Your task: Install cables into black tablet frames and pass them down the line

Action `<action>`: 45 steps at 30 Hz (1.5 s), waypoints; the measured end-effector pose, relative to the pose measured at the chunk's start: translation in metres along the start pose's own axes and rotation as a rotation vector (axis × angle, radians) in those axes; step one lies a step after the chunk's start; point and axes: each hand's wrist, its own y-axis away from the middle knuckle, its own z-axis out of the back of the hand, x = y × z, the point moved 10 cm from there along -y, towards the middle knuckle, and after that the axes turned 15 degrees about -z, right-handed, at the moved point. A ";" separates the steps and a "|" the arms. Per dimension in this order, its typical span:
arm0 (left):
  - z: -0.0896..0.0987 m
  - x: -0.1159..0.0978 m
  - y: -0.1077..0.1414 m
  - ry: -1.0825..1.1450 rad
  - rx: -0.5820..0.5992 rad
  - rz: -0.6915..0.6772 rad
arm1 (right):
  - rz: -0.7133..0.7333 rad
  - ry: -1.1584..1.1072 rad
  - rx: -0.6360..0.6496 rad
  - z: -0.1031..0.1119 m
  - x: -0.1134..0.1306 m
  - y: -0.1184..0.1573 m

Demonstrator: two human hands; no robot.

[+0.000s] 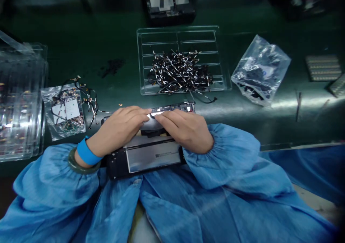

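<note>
An opened electronic device with a black frame (117, 165) and a flat silver battery (155, 156) lies at the front edge, close to my body. Behind the battery, both hands are on a far section with a narrow strip of parts (172, 108). My left hand (125, 126), below a blue wristband, curls over its left part with the fingers together. From the right, my right hand (185, 128) bends over it, fingertips close to those of the left. Both thumbs are hidden, and any small part under the fingertips cannot be made out.
A clear tray (179, 38) behind the hands holds a heap of short black cables (180, 72). Left are a labelled bag (66, 113), loose cables (93, 104) and stacked clear trays (21, 110). Right are another plastic bag (261, 70) and tweezers-like tools (298, 106). Another device (169, 2) stands at the back.
</note>
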 end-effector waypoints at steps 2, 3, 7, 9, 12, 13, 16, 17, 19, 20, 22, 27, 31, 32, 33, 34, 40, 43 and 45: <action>0.002 0.004 -0.001 0.045 -0.016 0.036 | -0.026 -0.014 0.045 0.000 -0.005 0.004; 0.002 0.005 -0.001 0.049 -0.020 0.041 | -0.030 -0.018 0.059 0.001 -0.006 0.007; 0.000 -0.002 -0.003 -0.058 0.026 -0.028 | -0.016 0.009 0.039 0.007 -0.010 0.017; -0.001 -0.006 -0.004 -0.112 0.050 -0.062 | -0.005 0.033 0.008 0.009 -0.010 0.020; -0.001 -0.008 -0.004 -0.154 0.064 -0.078 | -0.002 0.071 -0.044 0.010 -0.011 0.021; -0.001 -0.009 -0.005 -0.167 0.066 -0.079 | -0.005 0.082 -0.056 0.010 -0.011 0.021; 0.000 -0.011 -0.006 -0.196 0.063 -0.089 | -0.011 0.097 -0.067 0.006 -0.013 0.021; 0.001 -0.012 -0.006 -0.202 0.061 -0.092 | -0.011 0.096 -0.067 0.005 -0.013 0.021; 0.001 -0.012 -0.007 -0.205 0.063 -0.094 | -0.013 0.096 -0.063 0.004 -0.013 0.021; 0.000 -0.012 -0.007 -0.205 0.066 -0.095 | -0.017 0.099 -0.060 0.003 -0.014 0.021; 0.000 -0.013 -0.007 -0.206 0.073 -0.098 | -0.026 0.108 -0.054 0.002 -0.015 0.021; 0.000 -0.014 -0.007 -0.217 0.077 -0.099 | -0.029 0.099 -0.059 0.003 -0.015 0.021; -0.002 -0.013 -0.007 -0.223 0.097 -0.087 | -0.030 0.088 -0.064 0.003 -0.015 0.021; -0.002 -0.013 -0.007 -0.222 0.096 -0.086 | -0.029 0.090 -0.060 0.003 -0.015 0.021; -0.002 -0.013 -0.007 -0.219 0.095 -0.087 | -0.030 0.095 -0.053 0.002 -0.014 0.020; -0.002 -0.013 -0.007 -0.216 0.095 -0.089 | -0.030 0.102 -0.043 0.001 -0.014 0.020; -0.002 -0.014 -0.006 -0.237 0.112 -0.090 | -0.045 0.179 -0.004 0.001 -0.013 0.020; 0.002 -0.013 -0.005 -0.183 0.075 -0.086 | -0.173 0.087 -0.073 0.017 -0.031 0.031; 0.006 -0.005 -0.006 -0.083 -0.001 -0.034 | -0.377 -0.023 -0.120 0.027 -0.057 0.043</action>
